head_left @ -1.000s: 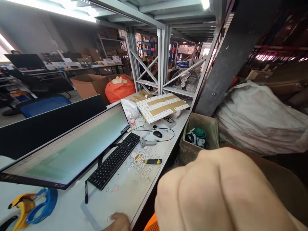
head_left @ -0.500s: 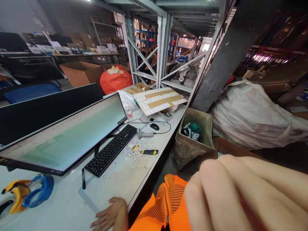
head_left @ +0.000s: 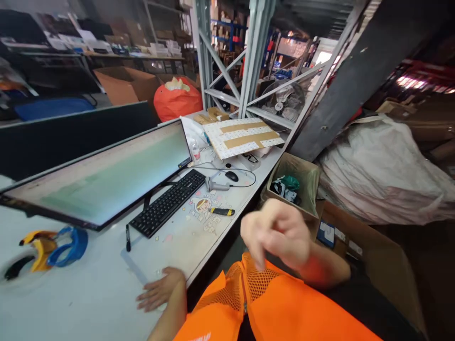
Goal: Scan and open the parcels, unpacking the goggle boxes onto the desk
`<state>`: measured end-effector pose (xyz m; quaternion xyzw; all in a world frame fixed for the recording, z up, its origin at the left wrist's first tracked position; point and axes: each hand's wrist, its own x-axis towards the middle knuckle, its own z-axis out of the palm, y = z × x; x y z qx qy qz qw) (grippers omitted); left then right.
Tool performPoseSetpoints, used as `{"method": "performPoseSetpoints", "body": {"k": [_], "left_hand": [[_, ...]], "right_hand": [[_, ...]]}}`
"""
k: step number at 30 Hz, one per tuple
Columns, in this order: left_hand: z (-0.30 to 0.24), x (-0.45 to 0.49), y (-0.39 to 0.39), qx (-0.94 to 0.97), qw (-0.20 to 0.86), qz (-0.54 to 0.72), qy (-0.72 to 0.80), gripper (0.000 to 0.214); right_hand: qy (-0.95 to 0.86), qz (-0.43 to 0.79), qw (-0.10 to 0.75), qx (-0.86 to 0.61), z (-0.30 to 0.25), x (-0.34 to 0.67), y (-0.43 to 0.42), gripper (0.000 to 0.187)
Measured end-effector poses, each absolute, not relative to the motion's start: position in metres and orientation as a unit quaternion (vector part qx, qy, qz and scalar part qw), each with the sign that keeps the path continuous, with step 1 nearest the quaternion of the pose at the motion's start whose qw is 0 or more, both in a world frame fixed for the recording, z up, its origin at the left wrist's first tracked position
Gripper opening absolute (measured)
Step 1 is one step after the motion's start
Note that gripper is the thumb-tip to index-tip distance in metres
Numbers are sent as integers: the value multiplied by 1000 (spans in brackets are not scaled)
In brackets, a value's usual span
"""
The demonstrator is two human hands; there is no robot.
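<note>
My left hand (head_left: 161, 288) lies flat on the white desk (head_left: 103, 293), fingers spread and holding nothing. In front of my orange vest (head_left: 284, 298) my right hand (head_left: 279, 232) hangs in the air, fingers partly curled and smeared by motion. Whether it holds anything cannot be made out. A yellow-black utility knife (head_left: 222, 211) rests on the desk to the left of that hand. Beyond my left hand lie a black marker (head_left: 128, 238) and a keyboard (head_left: 167, 202). A grey barcode scanner (head_left: 216, 184) and a black mouse (head_left: 232, 176) sit farther back.
A monitor (head_left: 106, 175) stands along the desk's left side. Tape dispensers, yellow (head_left: 44, 251) and blue (head_left: 74, 246), lie near it. A label-covered cardboard sheet (head_left: 245, 137) is at the back. Right of the desk stand a lined bin (head_left: 302, 189) and an open carton (head_left: 387, 265).
My right hand has moved away from the camera, down and left to in front of the vest. My left hand stays flat on the desk. The view has tilted down slightly.
</note>
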<state>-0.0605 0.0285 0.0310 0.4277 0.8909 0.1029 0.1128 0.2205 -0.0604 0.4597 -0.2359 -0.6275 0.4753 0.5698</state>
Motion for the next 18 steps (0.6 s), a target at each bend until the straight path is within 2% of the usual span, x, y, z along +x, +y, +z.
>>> {"method": "performPoseSetpoints", "body": {"k": [2, 3, 7, 10, 13, 16, 18], "left_hand": [[25, -59, 30, 213, 111, 150, 959, 94], [22, -59, 31, 189, 123, 163, 960, 93], [6, -61, 36, 197, 91, 183, 959, 89], [-4, -64, 35, 199, 83, 176, 960, 86], [-8, -63, 33, 203, 84, 178, 959, 85], [-10, -62, 32, 196, 73, 184, 960, 84], [-10, -62, 32, 192, 67, 191, 960, 83]], "right_hand": [[-603, 499, 551, -289, 408, 219, -33, 31], [-591, 503, 527, -346, 375, 222, -21, 32], [-547, 478, 377, -575, 224, 248, -3, 38], [-537, 451, 259, -664, 138, 265, -1, 40], [-588, 368, 198, -693, 98, 270, 22, 29], [-651, 301, 165, -677, 88, 262, 66, 11], [-682, 283, 136, -661, 85, 253, 96, 13]]}}
